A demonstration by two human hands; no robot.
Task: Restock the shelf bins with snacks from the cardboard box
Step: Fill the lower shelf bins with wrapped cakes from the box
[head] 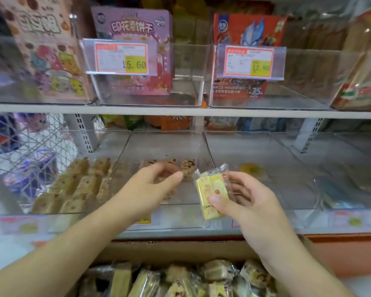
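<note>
My right hand (246, 202) pinches a yellow wrapped snack bar (211, 194) between thumb and fingers, in front of a clear bin (266, 146) that holds one yellow snack (252, 168). My left hand (152, 185) reaches over the front of the middle clear bin (165, 144), fingers loosely bent above several brown nut snacks (187, 166); it appears to hold nothing. The cardboard box (176, 250) sits below the shelf, full of wrapped snacks (180, 279). The left bin (107, 144) holds several tan bars (77, 185).
The upper shelf (180, 111) carries clear bins with a purple biscuit box (137, 28) and a red box (247, 28), each behind a price tag. A wire basket (30, 151) stands at far left. The far-right lower bin (351, 168) holds blurred packets.
</note>
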